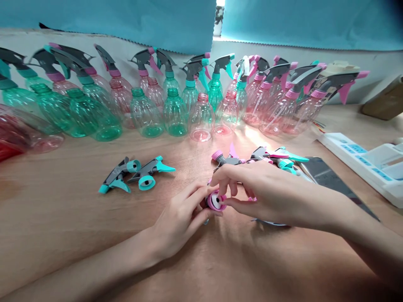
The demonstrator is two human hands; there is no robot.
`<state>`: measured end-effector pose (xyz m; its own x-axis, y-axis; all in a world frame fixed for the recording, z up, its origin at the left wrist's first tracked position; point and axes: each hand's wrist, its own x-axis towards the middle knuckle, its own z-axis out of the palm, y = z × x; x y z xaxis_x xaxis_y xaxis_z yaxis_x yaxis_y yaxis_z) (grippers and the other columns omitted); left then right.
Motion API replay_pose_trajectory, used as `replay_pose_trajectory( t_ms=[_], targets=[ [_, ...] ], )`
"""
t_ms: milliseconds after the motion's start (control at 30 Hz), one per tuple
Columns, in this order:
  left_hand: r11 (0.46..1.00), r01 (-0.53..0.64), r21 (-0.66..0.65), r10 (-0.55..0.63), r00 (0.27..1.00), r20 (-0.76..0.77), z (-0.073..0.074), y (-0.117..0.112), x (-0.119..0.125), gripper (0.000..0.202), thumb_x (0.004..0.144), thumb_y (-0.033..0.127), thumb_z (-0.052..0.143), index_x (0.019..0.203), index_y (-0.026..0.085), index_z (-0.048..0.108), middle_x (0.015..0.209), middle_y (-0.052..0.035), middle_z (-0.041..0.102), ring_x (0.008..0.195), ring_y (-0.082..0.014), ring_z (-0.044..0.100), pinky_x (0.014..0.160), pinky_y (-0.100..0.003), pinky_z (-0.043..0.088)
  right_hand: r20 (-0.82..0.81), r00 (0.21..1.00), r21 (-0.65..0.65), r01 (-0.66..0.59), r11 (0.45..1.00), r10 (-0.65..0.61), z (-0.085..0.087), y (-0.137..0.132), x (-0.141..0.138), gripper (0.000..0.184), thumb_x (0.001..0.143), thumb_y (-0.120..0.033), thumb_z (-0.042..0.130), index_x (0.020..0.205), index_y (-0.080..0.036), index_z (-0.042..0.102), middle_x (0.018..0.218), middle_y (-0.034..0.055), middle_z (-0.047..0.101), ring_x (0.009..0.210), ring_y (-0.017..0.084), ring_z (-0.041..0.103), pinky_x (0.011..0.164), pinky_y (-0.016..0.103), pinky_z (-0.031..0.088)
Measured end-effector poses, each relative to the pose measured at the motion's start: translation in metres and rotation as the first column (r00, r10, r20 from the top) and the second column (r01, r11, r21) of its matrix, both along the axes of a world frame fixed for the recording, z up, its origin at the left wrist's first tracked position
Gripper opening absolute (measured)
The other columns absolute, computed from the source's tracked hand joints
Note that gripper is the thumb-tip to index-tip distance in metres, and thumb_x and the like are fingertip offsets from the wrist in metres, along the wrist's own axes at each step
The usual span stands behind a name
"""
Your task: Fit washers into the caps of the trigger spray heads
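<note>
In the middle of the head view, my left hand (179, 218) is closed around a trigger spray head, mostly hidden by the fingers. Its pink collar (223, 207) faces me, with a white gasket (215, 199) lying slightly tilted inside it. My right hand (252, 184) comes in from the right, thumb and fingertips pinched at the collar's opening on the gasket. Beyond that hand lie loose pink and grey spray heads (224, 159) and turquoise ones (285, 162), partly covered. Two turquoise and grey spray heads (118, 174) rest on the table to the left.
Along the wall stand several clear green bottles (176, 113) and pink bottles (201, 119), some without tops, others with spray heads fitted. A dark flat phone-like slab (333, 176) and a white plastic tray (355, 155) lie at the right. Red bottles (15, 134) lie far left.
</note>
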<state>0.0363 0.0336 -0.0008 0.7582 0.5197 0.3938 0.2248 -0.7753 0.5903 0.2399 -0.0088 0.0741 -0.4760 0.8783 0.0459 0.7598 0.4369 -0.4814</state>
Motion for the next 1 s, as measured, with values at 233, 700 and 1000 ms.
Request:
replay_pose_trajectory(
  t_ms=[233, 700, 1000],
  targets=[
    [0.999, 0.007, 0.034, -0.009, 0.999, 0.052, -0.004, 0.001, 0.000, 0.033, 0.089, 0.007, 0.051, 0.120, 0.021, 0.050, 0.107, -0.0051, 0.057, 0.090, -0.0152, 0.059, 0.077, -0.025, 0.051, -0.040, 0.999, 0.116, -0.012, 0.993, 0.017, -0.004, -0.002, -0.006, 0.024, 0.084, -0.020, 0.056, 0.108, -0.021, 0.053, 0.078, -0.0038, 0.060, 0.066, 0.010, 0.056, 0.055, 0.021, 0.036],
    [0.999, 0.052, -0.009, -0.051, 0.996, 0.074, 0.001, 0.000, 0.003, 0.013, 0.091, 0.016, 0.052, 0.103, 0.019, 0.057, 0.096, -0.0037, 0.057, 0.083, -0.0142, 0.059, 0.075, -0.026, 0.052, -0.050, 0.999, 0.137, 0.005, 0.990, 0.002, -0.006, -0.007, -0.007, 0.030, 0.085, -0.024, 0.054, 0.114, -0.023, 0.051, 0.083, 0.0010, 0.064, 0.066, 0.013, 0.058, 0.055, 0.023, 0.037],
    [0.999, 0.052, 0.001, -0.052, 0.995, 0.086, 0.001, 0.000, 0.003, 0.016, 0.090, 0.015, 0.055, 0.106, 0.017, 0.055, 0.096, -0.0029, 0.056, 0.083, -0.0130, 0.057, 0.078, -0.023, 0.050, -0.016, 1.000, 0.155, -0.001, 0.988, 0.004, -0.005, -0.008, -0.008, 0.033, 0.085, -0.022, 0.056, 0.117, -0.021, 0.048, 0.083, -0.0015, 0.060, 0.068, 0.012, 0.057, 0.056, 0.022, 0.038]
  ],
)
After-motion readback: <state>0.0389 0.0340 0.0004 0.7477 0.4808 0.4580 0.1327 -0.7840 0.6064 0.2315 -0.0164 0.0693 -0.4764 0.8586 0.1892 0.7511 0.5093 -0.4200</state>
